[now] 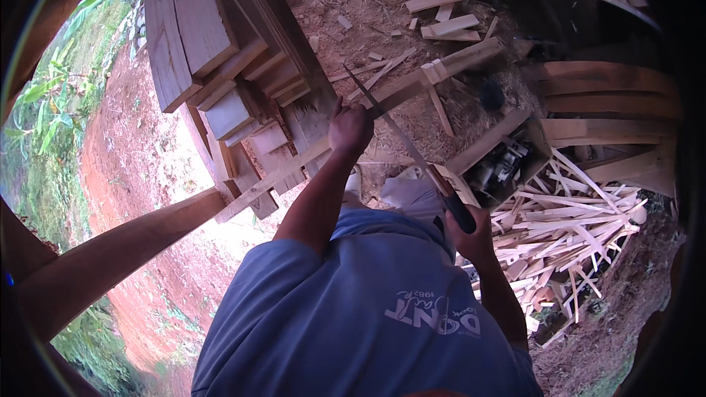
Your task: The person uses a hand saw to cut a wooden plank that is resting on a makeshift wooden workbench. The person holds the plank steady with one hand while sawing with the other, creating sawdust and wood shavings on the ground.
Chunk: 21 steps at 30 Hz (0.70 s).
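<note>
My right hand (475, 234) is closed around the dark handle of a handsaw (409, 145). Its long, narrow blade slants away toward the upper left and crosses a long wooden beam (401, 95). Just left of the blade, my left hand (351, 131) is closed on that same beam, which runs from lower left to upper right in front of me. At this angle I cannot tell whether the saw teeth touch the wood. Part of the left hand's grip is hidden.
A stack of thick boards (198, 22) stands left of the beam. On the right, a wooden box (485, 143) holds a dark machine, beside a heap of thin offcuts (573, 220). Cut pieces (448, 26) lie on the littered ground. A thick post (132, 246) slants at left.
</note>
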Each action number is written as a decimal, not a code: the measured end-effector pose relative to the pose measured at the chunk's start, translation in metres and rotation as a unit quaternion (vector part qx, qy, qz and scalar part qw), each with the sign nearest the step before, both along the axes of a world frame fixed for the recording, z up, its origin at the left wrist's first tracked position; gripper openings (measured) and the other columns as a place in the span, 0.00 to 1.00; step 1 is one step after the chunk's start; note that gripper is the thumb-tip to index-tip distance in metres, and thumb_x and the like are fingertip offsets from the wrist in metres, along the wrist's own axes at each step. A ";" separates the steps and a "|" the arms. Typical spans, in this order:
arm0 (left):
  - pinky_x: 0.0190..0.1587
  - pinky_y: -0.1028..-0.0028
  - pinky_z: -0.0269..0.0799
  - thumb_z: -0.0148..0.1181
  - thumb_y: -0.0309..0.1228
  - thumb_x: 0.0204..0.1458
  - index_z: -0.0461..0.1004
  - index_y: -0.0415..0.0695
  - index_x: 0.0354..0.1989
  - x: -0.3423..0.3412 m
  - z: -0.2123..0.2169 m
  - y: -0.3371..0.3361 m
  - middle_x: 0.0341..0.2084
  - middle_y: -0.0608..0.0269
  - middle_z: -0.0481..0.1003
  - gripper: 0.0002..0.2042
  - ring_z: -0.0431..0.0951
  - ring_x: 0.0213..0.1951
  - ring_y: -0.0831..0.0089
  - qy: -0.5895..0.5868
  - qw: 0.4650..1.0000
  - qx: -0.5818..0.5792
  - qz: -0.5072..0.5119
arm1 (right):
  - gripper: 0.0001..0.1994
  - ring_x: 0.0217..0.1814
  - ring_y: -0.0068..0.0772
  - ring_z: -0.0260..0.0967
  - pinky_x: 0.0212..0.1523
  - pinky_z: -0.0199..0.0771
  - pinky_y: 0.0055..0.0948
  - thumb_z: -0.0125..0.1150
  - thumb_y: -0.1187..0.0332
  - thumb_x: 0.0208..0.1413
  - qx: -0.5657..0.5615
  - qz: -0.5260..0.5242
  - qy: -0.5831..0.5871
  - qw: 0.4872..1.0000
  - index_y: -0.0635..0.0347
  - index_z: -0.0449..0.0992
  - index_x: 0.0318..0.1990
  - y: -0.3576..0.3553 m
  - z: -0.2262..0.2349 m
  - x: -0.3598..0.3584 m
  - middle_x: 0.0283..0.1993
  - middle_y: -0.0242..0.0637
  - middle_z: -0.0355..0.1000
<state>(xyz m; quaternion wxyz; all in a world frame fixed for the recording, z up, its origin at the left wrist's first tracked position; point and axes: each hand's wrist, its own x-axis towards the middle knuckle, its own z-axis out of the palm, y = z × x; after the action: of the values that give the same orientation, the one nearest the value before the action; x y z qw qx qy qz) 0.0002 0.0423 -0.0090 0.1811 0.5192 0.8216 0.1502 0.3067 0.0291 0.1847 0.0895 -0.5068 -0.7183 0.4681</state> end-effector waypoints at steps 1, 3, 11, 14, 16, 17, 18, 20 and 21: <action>0.78 0.59 0.55 0.55 0.32 0.55 0.78 0.41 0.34 0.000 -0.001 -0.001 0.27 0.47 0.82 0.09 0.84 0.40 0.54 0.006 1.000 0.006 0.001 | 0.10 0.21 0.27 0.70 0.26 0.68 0.34 0.65 0.68 0.57 -0.012 0.002 -0.023 1.000 0.66 0.77 0.29 -0.009 0.018 0.012 0.17 0.38 0.69; 0.77 0.59 0.56 0.57 0.33 0.54 0.78 0.41 0.35 0.001 -0.008 0.000 0.27 0.47 0.82 0.09 0.84 0.40 0.53 0.018 1.000 0.020 0.000 | 0.09 0.20 0.28 0.70 0.26 0.67 0.34 0.64 0.69 0.55 -0.025 0.012 -0.045 0.999 0.65 0.75 0.27 -0.023 0.045 0.035 0.16 0.39 0.67; 0.74 0.58 0.61 0.61 0.34 0.52 0.77 0.43 0.33 0.001 -0.014 -0.002 0.24 0.45 0.80 0.08 0.84 0.36 0.52 0.023 0.998 0.054 0.020 | 0.11 0.17 0.31 0.59 0.23 0.59 0.35 0.65 0.73 0.55 -0.015 0.012 -0.004 1.000 0.65 0.71 0.24 -0.030 0.061 0.055 0.16 0.37 0.61; 0.74 0.57 0.62 0.61 0.34 0.53 0.77 0.43 0.31 0.000 -0.016 -0.004 0.23 0.46 0.80 0.08 0.84 0.34 0.51 0.033 0.997 0.070 0.011 | 0.08 0.18 0.31 0.62 0.24 0.62 0.33 0.66 0.72 0.55 0.055 -0.002 0.005 0.998 0.65 0.76 0.28 -0.014 0.050 0.045 0.18 0.37 0.65; 0.74 0.57 0.62 0.61 0.35 0.53 0.77 0.43 0.30 0.002 -0.018 -0.003 0.23 0.46 0.80 0.08 0.84 0.33 0.51 0.041 0.997 0.067 -0.001 | 0.11 0.21 0.41 0.73 0.27 0.70 0.39 0.66 0.67 0.53 -0.029 0.023 -0.040 0.999 0.67 0.76 0.27 0.003 0.037 0.012 0.18 0.46 0.70; 0.74 0.57 0.62 0.61 0.35 0.53 0.76 0.43 0.29 0.004 -0.018 -0.003 0.23 0.46 0.80 0.08 0.84 0.33 0.51 0.044 0.997 0.062 0.000 | 0.11 0.22 0.42 0.74 0.28 0.71 0.40 0.66 0.67 0.54 -0.045 0.038 -0.047 0.997 0.67 0.76 0.28 0.005 0.014 -0.004 0.19 0.47 0.70; 0.74 0.57 0.62 0.60 0.35 0.54 0.76 0.43 0.29 0.004 -0.018 -0.002 0.23 0.46 0.80 0.08 0.84 0.33 0.51 0.047 0.997 0.057 0.001 | 0.12 0.22 0.43 0.74 0.28 0.71 0.42 0.66 0.66 0.54 -0.003 0.043 -0.044 0.998 0.68 0.76 0.29 0.007 -0.015 -0.017 0.19 0.47 0.71; 0.74 0.57 0.62 0.60 0.35 0.54 0.76 0.43 0.29 -0.001 -0.022 -0.001 0.23 0.47 0.79 0.09 0.83 0.33 0.51 0.059 0.995 0.075 -0.002 | 0.13 0.22 0.45 0.74 0.29 0.70 0.44 0.68 0.65 0.54 0.026 0.022 -0.019 0.999 0.68 0.77 0.29 0.010 -0.075 -0.037 0.20 0.48 0.71; 0.74 0.57 0.62 0.60 0.35 0.54 0.76 0.43 0.29 0.002 -0.021 0.000 0.22 0.47 0.79 0.09 0.83 0.33 0.51 0.061 0.994 0.085 -0.008 | 0.13 0.23 0.45 0.74 0.29 0.70 0.44 0.68 0.64 0.53 0.009 -0.013 -0.006 1.000 0.68 0.77 0.29 0.007 -0.098 -0.040 0.20 0.48 0.71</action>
<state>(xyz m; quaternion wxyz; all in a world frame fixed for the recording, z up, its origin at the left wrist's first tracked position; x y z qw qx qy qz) 0.0026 0.0422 -0.0298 0.0869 0.5473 0.8112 0.1866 0.2670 0.0361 0.0867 0.0962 -0.5177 -0.7166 0.4574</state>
